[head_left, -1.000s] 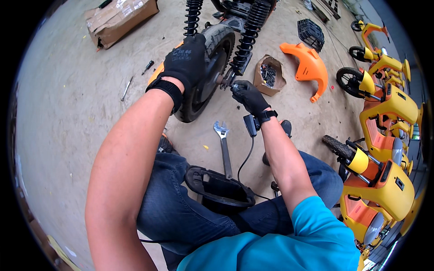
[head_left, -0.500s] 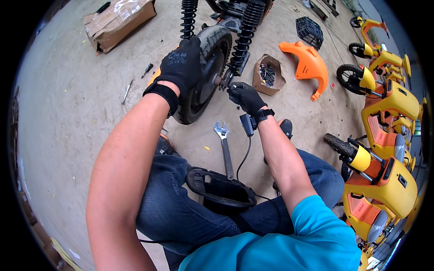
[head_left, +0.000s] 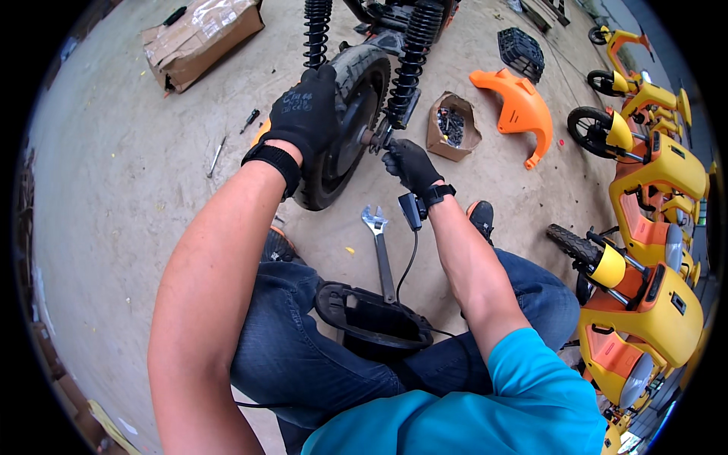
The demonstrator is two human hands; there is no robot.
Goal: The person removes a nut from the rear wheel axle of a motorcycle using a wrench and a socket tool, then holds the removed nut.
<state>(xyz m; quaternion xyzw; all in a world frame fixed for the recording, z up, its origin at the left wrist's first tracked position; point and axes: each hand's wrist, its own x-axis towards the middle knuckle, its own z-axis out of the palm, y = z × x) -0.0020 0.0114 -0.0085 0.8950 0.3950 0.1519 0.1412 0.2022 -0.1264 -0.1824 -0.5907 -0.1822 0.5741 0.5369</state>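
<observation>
near the top centre of the frame, a wheel [head_left: 350, 144] with a black tyre stands between two coil-spring shock absorbers [head_left: 414, 61], and the axle [head_left: 368, 137] sticks out from the right side of its hub. the left hand [head_left: 305, 111], in a black glove, lies on the upper left of the tyre; its fingers run out of sight over the tread, so i cannot tell how firmly they close. the right hand [head_left: 413, 165], gloved the same way, is at the outer end of the axle with its fingers curled in (the fingertips are too hidden to tell whether anything small is pinched between them). a small dark device [head_left: 412, 211] with a cable sits at the right wrist. just right of the axle, an open carton [head_left: 447, 146] holds a heap of small dark parts, and beyond it lies a curved orange panel [head_left: 525, 114], with a black slatted crate [head_left: 520, 54] above. below the wheel, an adjustable wrench [head_left: 383, 262] lies with its head toward the tyre and its handle end by a black open shell [head_left: 328, 299] near the person's legs. left of the wheel, a thin metal tool [head_left: 216, 157] lies on the floor; a taped cardboard box [head_left: 201, 45] sits at upper left, and yellow scooters [head_left: 675, 296] line the right edge.
</observation>
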